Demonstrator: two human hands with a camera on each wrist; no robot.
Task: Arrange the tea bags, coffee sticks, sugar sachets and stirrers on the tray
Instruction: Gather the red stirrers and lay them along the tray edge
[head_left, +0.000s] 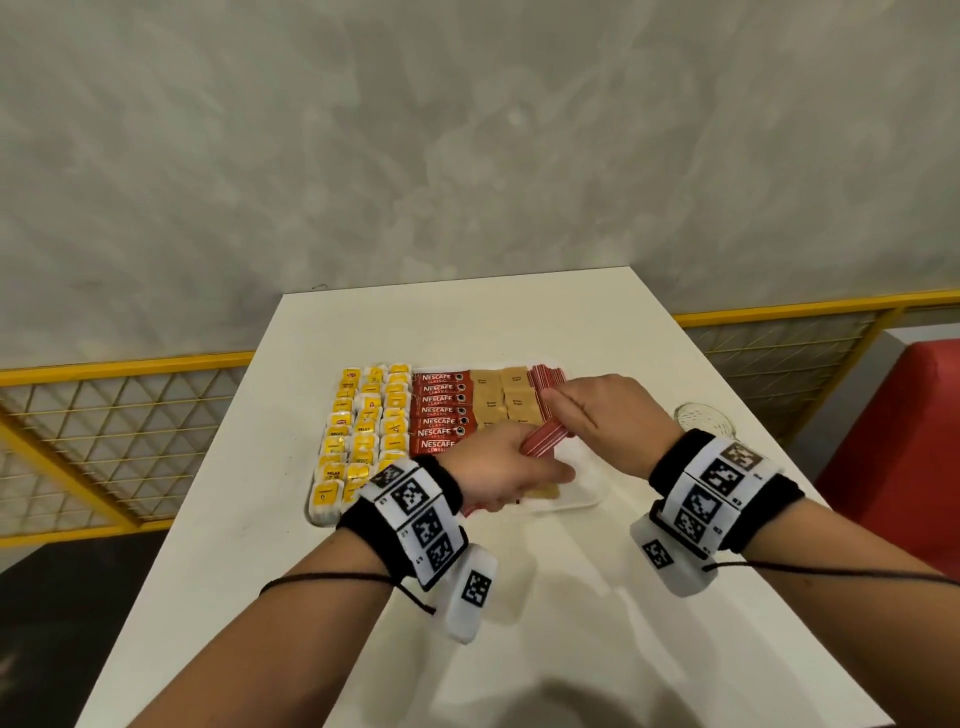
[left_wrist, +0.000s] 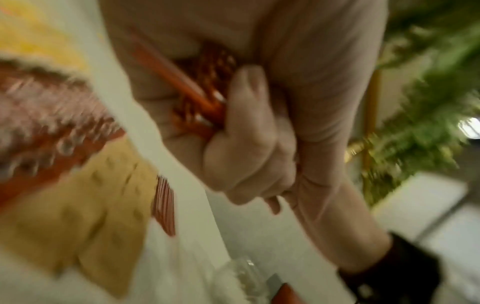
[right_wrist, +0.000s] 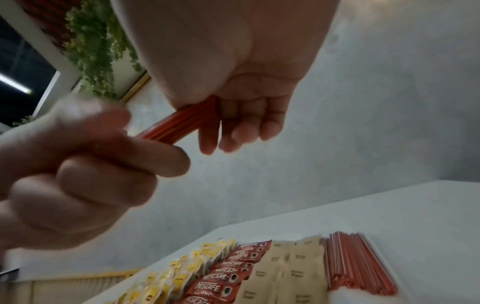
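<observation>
A white tray (head_left: 584, 499) on the table holds rows of yellow tea bags (head_left: 358, 431), red coffee sticks (head_left: 439, 410), brown sugar sachets (head_left: 501, 400) and a pile of red stirrers (head_left: 545, 376) at its far right. Above the tray's near right part, both hands hold one bundle of red stirrers (head_left: 545, 441). My left hand (head_left: 493, 467) grips its near end, my right hand (head_left: 602, 410) its far end. In the right wrist view the bundle (right_wrist: 182, 123) spans between the curled fingers (right_wrist: 246, 127) of the right hand and the left hand (right_wrist: 91, 164). The left wrist view is blurred.
The tray lies on a white table (head_left: 519, 597). An empty clear glass (head_left: 701, 421) stands to the tray's right, just behind my right wrist. A yellow railing (head_left: 104, 415) runs on both sides, and a red seat (head_left: 909, 441) is at the right.
</observation>
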